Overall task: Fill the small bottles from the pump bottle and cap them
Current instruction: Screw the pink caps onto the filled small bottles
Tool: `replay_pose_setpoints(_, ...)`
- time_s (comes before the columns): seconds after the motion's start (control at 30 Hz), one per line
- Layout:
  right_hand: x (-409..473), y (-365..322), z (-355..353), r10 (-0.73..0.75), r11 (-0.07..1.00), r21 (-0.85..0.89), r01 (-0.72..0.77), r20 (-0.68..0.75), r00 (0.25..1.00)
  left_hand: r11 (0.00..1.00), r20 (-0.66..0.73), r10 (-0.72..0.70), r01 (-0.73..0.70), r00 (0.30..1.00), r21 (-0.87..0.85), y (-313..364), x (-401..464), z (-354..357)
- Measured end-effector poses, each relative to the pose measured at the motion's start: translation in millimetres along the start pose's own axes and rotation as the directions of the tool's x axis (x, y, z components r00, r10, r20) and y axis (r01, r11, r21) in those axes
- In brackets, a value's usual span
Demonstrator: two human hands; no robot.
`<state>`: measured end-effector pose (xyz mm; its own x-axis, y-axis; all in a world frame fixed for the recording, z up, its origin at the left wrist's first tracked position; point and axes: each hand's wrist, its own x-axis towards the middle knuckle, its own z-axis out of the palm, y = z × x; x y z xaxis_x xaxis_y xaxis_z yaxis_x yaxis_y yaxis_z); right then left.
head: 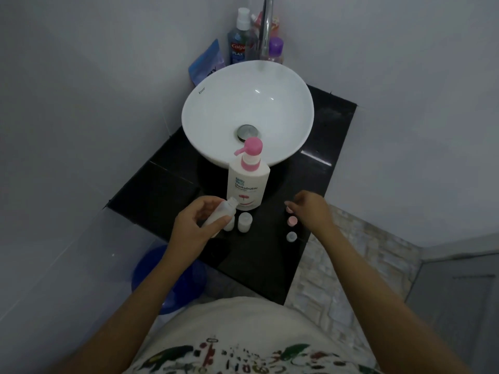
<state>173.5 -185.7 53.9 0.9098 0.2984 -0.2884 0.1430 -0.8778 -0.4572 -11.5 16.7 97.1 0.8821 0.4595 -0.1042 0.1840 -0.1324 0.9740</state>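
Note:
A white pump bottle (248, 182) with a pink pump head stands on the black counter (162, 195) in front of the basin. My left hand (193, 225) grips a small clear uncapped bottle (218, 214), tilted, its mouth just below the pump spout. Two more small white bottles (245, 222) stand right beside that hand, one partly hidden behind it. My right hand (310, 210) hovers with fingers apart over a pink cap (292, 220); another pink cap (289, 210) lies at its fingertips. A grey cap (291, 236) lies nearer the counter's front edge.
A white round basin (205, 114) with a metal drain fills the back of the counter, under a chrome tap (266, 28). Several toiletry bottles (239, 41) and a blue pouch (206, 63) stand behind it. A blue bucket (172, 276) sits on the floor, left of the counter.

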Motion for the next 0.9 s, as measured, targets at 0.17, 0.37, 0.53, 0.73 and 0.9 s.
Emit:
replay_pose_setpoints(0.17,11.8,15.5,15.4,0.057,0.981,-0.19,-0.038,0.094,0.994,1.0,0.023,-0.014,0.014,1.0,-0.028,1.0,-8.3,0.9)
replay_pose_setpoints(0.37,16.1,12.2,19.7,0.14,0.982,-0.142,-0.121,0.13,0.982,0.998,0.034,-0.036,0.038,0.999,-0.04,2.2,-11.7,0.3)
replay_pose_setpoints(0.53,-2.6,-4.1,11.9,0.085,0.971,0.213,-0.109,0.119,0.989,0.995,0.014,-0.048,0.049,0.999,-0.087,3.8,-14.1,-0.1)
replay_pose_setpoints(0.73,-60.0,-38.1,-35.4,-0.112,0.807,0.59,0.006,0.143,0.983,0.989,0.041,-0.045,0.051,0.998,-0.137,10.8,-9.4,10.8)
replay_pose_setpoints(0.9,-94.5,-66.5,-54.6,-0.318,0.719,0.681,0.139,0.144,0.937,0.993,0.068,-0.016,0.024,0.998,-0.116,10.2,-8.6,14.2)
